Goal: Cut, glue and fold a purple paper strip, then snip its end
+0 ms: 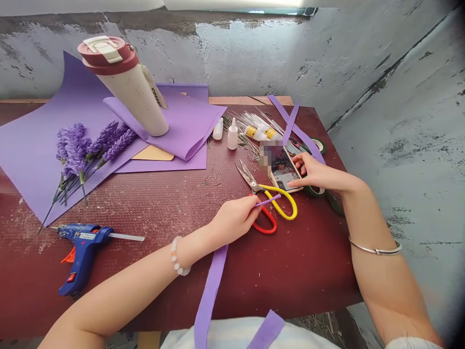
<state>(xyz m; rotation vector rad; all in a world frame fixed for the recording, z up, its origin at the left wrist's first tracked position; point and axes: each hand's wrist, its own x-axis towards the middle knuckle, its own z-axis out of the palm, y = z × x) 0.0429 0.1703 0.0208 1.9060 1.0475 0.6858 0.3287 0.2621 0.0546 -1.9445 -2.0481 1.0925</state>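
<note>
My left hand (236,218) is closed on a purple strip (214,283). One narrow end pokes out past the fingers, while the wider length hangs from under the hand toward the table's front edge. Scissors (279,206) with one yellow and one red handle lie just beyond that hand, blades partly apart. My right hand (312,172) grips the right side of a phone (285,167), thumb on its lit screen and fingers curled at the edge. Part of the phone's left side is blurred out.
A blue glue gun (85,247) lies at left. Purple flowers (78,150) rest on purple sheets (29,140), near a tall cup (134,92). Small bottles (232,135), thin wires (250,118) and green tape (319,144) sit at the back right, by the wall (363,145).
</note>
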